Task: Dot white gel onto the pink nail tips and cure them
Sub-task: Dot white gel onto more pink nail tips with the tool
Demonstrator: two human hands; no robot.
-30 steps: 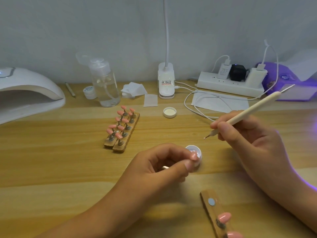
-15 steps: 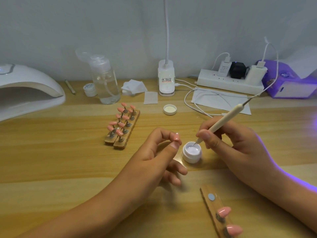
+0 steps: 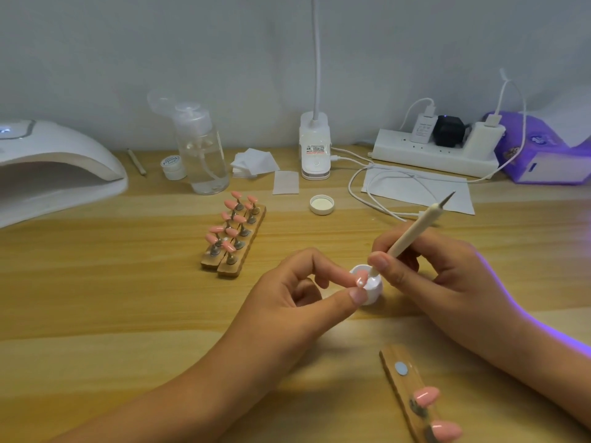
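Since half a second ago the left hand (image 3: 303, 302) has carried its pink nail tip (image 3: 362, 278) rightward, from a gap beside the gel pot (image 3: 374, 290) to a spot right at the pot's left rim. The dotting pen (image 3: 415, 233) in the right hand (image 3: 444, 282) has come up out of the gel to meet it. Left thumb and forefinger pinch the tip, the other fingers loosely curled under. The right hand holds the pen like a pencil, thumb and forefinger closed low on the shaft, with the working end pointing down and left. That end sits at or just beside the nail tip, where a small white speck shows, but whether pen and nail actually touch is too fine to tell. This looks like the dotting step itself, on one tip taken off the near wooden strip (image 3: 395, 351), where a bare magnet disc (image 3: 401, 368) shows beside two mounted tips (image 3: 427, 396). Next comes a light, steady touch-and-lift so the gel stays a round dot, then setting the tip back on its strip. Curing seems not yet begun: the curing lamp (image 3: 64, 167) stands well apart at the far left, with the far holder (image 3: 230, 270) of pink tips between it and the hands.
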